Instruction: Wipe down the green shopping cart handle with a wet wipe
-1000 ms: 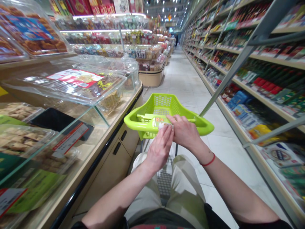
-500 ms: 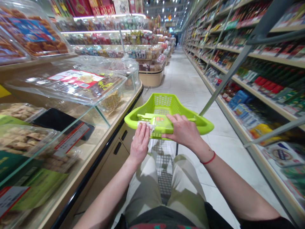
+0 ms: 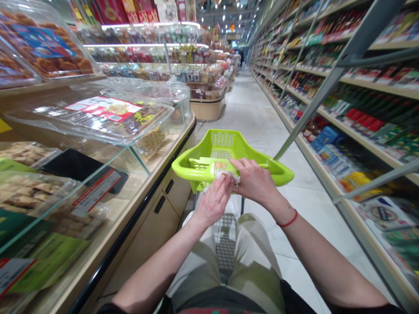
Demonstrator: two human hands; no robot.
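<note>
A lime green shopping cart basket [image 3: 278, 171] stands in front of me in a shop aisle. My left hand [image 3: 214, 201] presses a white wipe [image 3: 225, 175] against the cart's near handle bar, its fingers closed on the cloth. My right hand [image 3: 253, 181] grips the same handle just to the right, fingers curled over it, and touches the wipe. A red cord circles my right wrist [image 3: 288, 221]. An orange label [image 3: 220, 165] shows on the handle above the hands.
A glass display counter [image 3: 137, 161] with boxed pastries runs along the left, close to the cart. Shelves of packaged goods [image 3: 353, 117] and slanted grey struts line the right. The tiled aisle [image 3: 252, 109] stretches ahead.
My left hand slid with the wipe out to the handle's left part, then came back to the middle beside my right hand. The right hand stayed on the handle.
</note>
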